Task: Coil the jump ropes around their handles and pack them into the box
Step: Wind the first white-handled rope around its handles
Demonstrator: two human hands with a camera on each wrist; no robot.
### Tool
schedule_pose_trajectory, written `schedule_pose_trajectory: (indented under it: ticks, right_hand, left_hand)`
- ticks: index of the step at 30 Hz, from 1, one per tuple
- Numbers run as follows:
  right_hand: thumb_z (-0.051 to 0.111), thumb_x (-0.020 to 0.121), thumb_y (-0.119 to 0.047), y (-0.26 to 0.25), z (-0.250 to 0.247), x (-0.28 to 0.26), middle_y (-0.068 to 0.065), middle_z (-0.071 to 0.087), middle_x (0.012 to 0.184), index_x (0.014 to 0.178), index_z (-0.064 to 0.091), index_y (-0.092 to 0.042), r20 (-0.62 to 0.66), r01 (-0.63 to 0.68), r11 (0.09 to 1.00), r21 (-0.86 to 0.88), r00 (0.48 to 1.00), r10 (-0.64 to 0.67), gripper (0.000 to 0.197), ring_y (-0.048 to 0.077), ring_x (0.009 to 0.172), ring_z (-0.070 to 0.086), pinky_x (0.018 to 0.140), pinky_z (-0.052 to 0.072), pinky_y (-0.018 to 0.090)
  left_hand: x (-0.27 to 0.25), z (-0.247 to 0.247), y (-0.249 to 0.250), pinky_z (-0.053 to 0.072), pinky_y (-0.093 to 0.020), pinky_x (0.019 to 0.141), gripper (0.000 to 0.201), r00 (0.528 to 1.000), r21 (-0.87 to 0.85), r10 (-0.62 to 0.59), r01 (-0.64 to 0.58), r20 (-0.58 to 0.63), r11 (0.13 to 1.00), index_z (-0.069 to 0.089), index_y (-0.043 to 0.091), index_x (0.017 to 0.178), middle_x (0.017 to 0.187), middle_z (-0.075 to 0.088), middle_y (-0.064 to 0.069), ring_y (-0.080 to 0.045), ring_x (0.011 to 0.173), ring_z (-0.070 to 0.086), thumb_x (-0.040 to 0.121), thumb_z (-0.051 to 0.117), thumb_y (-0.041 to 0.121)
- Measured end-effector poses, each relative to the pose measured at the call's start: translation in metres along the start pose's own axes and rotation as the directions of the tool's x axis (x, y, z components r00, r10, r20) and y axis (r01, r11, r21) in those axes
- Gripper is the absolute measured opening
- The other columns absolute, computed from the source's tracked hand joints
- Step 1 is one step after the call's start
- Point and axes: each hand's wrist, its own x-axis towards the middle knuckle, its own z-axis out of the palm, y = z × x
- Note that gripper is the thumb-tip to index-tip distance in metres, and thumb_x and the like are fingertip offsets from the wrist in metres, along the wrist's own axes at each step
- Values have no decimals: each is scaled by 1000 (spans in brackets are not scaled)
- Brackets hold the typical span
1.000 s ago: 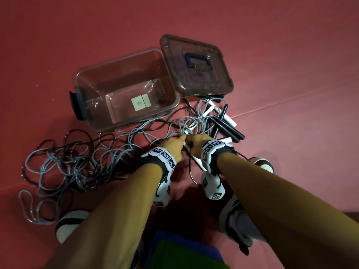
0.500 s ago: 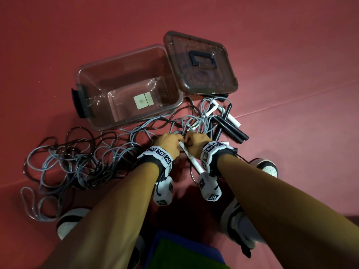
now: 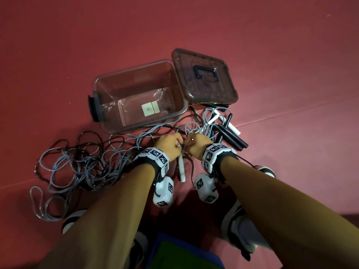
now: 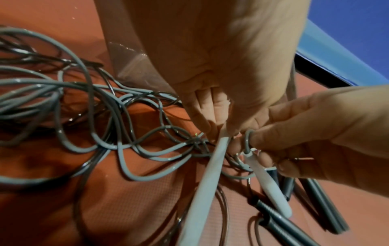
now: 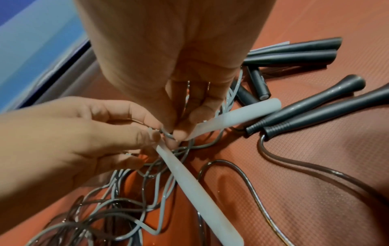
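Observation:
My left hand [image 3: 175, 145] pinches the top of a white handle [image 3: 181, 169], which hangs down between my wrists. My right hand [image 3: 191, 144] is close against it, pinching the grey rope [image 4: 247, 140] where it enters a second white handle [image 4: 269, 183]. In the right wrist view that second handle [image 5: 235, 115] points up and right from my right fingertips [image 5: 181, 133]. Grey and black ropes [image 3: 81, 164] lie tangled on the red floor to the left. The clear box [image 3: 101, 105] stands open beyond my hands.
The box's brown lid [image 3: 204, 78] lies flat to the right of the box. Several black handles [image 3: 232, 137] and white handles [image 3: 232, 128] lie in front of the lid. My shoes [image 3: 266, 169] rest on the floor beside my arms.
The white handle in my left hand has swung from a slant toward my right wrist to hanging almost straight down. Both hands stay together at the same spot.

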Motion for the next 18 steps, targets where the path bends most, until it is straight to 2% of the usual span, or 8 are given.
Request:
schedule_pose_trajectory:
  ticks: [3, 6, 9, 12, 14, 15, 17, 18]
  right_hand:
    - [63, 87, -14, -4, -9, -8, 8, 70, 111, 106, 71, -18, 15, 32, 999, 10, 999, -32, 21, 28, 103, 66, 86, 53, 29]
    - [69, 82, -14, -11, -19, -22, 4, 72, 103, 86, 67, -27, -17, 57, 998, 21, 998, -56, 15, 25, 94, 67, 78, 54, 27]
    - [71, 80, -15, -20, -30, -38, 3, 74, 96, 83, 64, -27, -34, 100, 993, 64, 995, -98, 14, 23, 91, 69, 77, 55, 28]
    - [66, 82, -8, -31, -44, -52, 1, 73, 87, 78, 61, -26, -36, 122, 988, 90, 992, -119, 19, 21, 82, 68, 72, 54, 26]
    - [58, 83, -2, -39, -53, -60, -1, 69, 81, 76, 59, -27, -56, 146, 982, 122, 988, -140, 26, 18, 75, 63, 63, 50, 23]
    - [58, 85, -1, -43, -59, -64, -2, 65, 83, 75, 56, -29, -54, 159, 979, 129, 987, -153, 30, 16, 77, 59, 61, 46, 19]
    - [66, 86, -4, -53, -69, -77, 0, 60, 93, 76, 52, -33, -50, 191, 974, 124, 981, -186, 34, 14, 86, 54, 67, 41, 13]
    - [69, 85, -5, -57, -73, -83, 2, 61, 96, 78, 53, -33, -53, 209, 968, 138, 978, -203, 33, 14, 88, 55, 70, 43, 15]
  left_hand:
    - [-7, -10, 2, 53, -31, 84, 18, 999, -10, 34, -34, -24, 999, 69, 18, 99, 87, 62, 2, -22, 86, 61, 88, 64, 4]
    - [-17, -21, 8, 55, -37, 85, 19, 996, -7, 81, -82, -44, 997, 68, 22, 91, 80, 60, 6, -24, 85, 64, 86, 66, 5]
    - [-27, -34, 12, 56, -41, 84, 21, 990, -30, 121, -123, -70, 992, 66, 25, 86, 76, 58, 8, -21, 73, 58, 85, 68, 4]
    - [-39, -49, 16, 57, -36, 82, 22, 983, -42, 162, -166, -91, 985, 70, 21, 97, 74, 57, 8, -14, 63, 50, 84, 69, 3]
    - [-48, -60, 21, 55, -30, 79, 29, 979, -45, 182, -187, -96, 981, 69, 22, 108, 76, 58, 10, -12, 63, 51, 85, 69, 4]
    - [-53, -65, 24, 54, -29, 78, 32, 977, -56, 187, -193, -99, 980, 69, 22, 111, 77, 59, 9, -13, 65, 53, 85, 68, 4]
    - [-63, -77, 29, 54, -31, 78, 35, 975, -74, 195, -203, -101, 976, 68, 20, 114, 82, 64, 6, -18, 72, 59, 85, 65, 2]
    - [-69, -84, 31, 56, -32, 79, 34, 975, -78, 201, -209, -95, 975, 68, 19, 115, 86, 66, 3, -21, 76, 63, 86, 65, 2]
